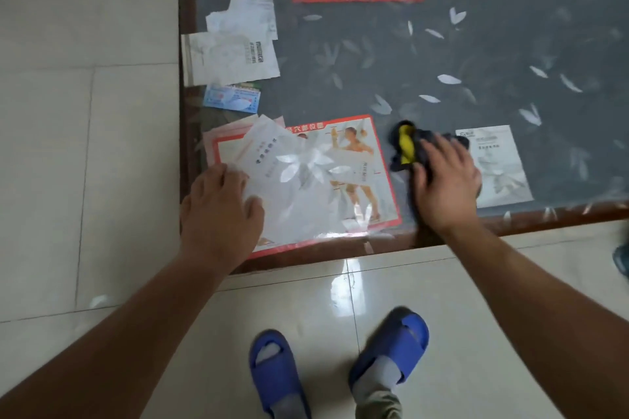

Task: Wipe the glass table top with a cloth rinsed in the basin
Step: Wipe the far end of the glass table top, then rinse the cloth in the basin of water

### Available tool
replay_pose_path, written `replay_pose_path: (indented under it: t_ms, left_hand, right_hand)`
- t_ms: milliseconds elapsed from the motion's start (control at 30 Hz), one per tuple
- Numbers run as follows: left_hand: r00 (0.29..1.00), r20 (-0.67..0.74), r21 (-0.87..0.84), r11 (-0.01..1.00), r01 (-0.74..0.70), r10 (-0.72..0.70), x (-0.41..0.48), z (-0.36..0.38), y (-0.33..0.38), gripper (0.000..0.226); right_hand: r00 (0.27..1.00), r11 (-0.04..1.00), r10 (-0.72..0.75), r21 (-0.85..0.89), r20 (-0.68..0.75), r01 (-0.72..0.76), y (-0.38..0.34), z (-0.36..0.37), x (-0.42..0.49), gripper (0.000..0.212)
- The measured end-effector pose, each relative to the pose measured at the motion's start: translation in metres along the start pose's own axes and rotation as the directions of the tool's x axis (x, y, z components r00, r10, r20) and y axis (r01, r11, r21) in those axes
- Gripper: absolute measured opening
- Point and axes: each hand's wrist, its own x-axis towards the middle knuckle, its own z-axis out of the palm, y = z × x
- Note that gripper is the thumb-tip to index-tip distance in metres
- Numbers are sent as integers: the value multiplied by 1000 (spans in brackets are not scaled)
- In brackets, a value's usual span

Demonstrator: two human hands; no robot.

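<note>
The glass table top (425,54) covers a dark grey leaf-patterned sheet with papers and red-bordered charts pressed beneath it. My right hand (446,180) presses flat on a dark blue and yellow cloth (406,143) near the table's front edge; the cloth's far end sticks out past my fingers. My left hand (219,211) rests palm down, fingers spread, on the glass at the front left corner, over a red-bordered chart (367,187). No basin is in view.
The table's brown wooden rim (510,224) runs along the front and left sides. Glossy beige floor tiles (85,146) surround it. My feet in blue slippers (391,347) stand just in front of the table.
</note>
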Motion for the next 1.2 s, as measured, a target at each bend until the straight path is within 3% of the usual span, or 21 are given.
replay_pose_path:
  t_ms: [100,200,267,300,367,400,467,533,600,700,800,867,933,1067,1200]
  left_hand:
    - [999,44,92,995,-29,26,0,-1,19,38]
    - [997,22,-5,998,-69,70,0,-6,52,41]
    - [994,33,-77,992,-100,103,-1,-11,86,45]
    - [993,56,-132,987,-95,103,0,-13,105,43]
    - [986,119,-250,965,-83,116,3,-18,149,38]
    - [978,156,-310,947,-83,137,5,-21,174,35]
    - [949,260,-443,895,-48,179,7,-30,232,28]
    - [909,360,-534,845,18,208,6,-36,295,31]
    - [881,411,-595,801,65,234,5,-37,360,35]
    - [813,509,-680,711,178,283,2,-38,455,16]
    - [748,617,-699,606,380,243,-3,-35,541,18]
    - [707,660,-689,578,437,253,-6,-34,588,22]
    - [662,691,-662,621,420,290,-8,-29,628,37]
    - [596,711,-659,649,380,372,-10,-11,710,12]
    - [509,710,-681,659,320,487,-12,5,810,21]
  right_hand:
    - [979,979,204,27,-3,-204,59,-22,19,46]
    - [962,959,272,83,-9,-270,99,-41,35,49]
    - [916,881,402,268,8,-389,108,-60,45,39]
    - [869,781,493,420,39,-462,110,-73,49,31]
    - [747,386,633,755,201,-530,114,-100,55,20]
    - [689,134,645,840,329,-526,119,-115,56,19]
    - [636,-279,508,810,580,-516,134,-147,53,24]
    - [627,-509,327,691,707,-513,151,-178,44,31]
    - [646,-615,228,622,729,-485,173,-207,31,35]
    - [679,-684,103,547,727,-482,209,-244,16,48]
    - [677,-686,61,523,733,-506,252,-282,10,49]
    - [660,-666,71,528,748,-527,284,-306,11,45]
    - [640,-644,113,547,760,-536,320,-326,14,45]
    - [618,-591,242,619,748,-517,395,-365,22,43]
    - [594,-568,365,677,717,-468,480,-400,22,43]
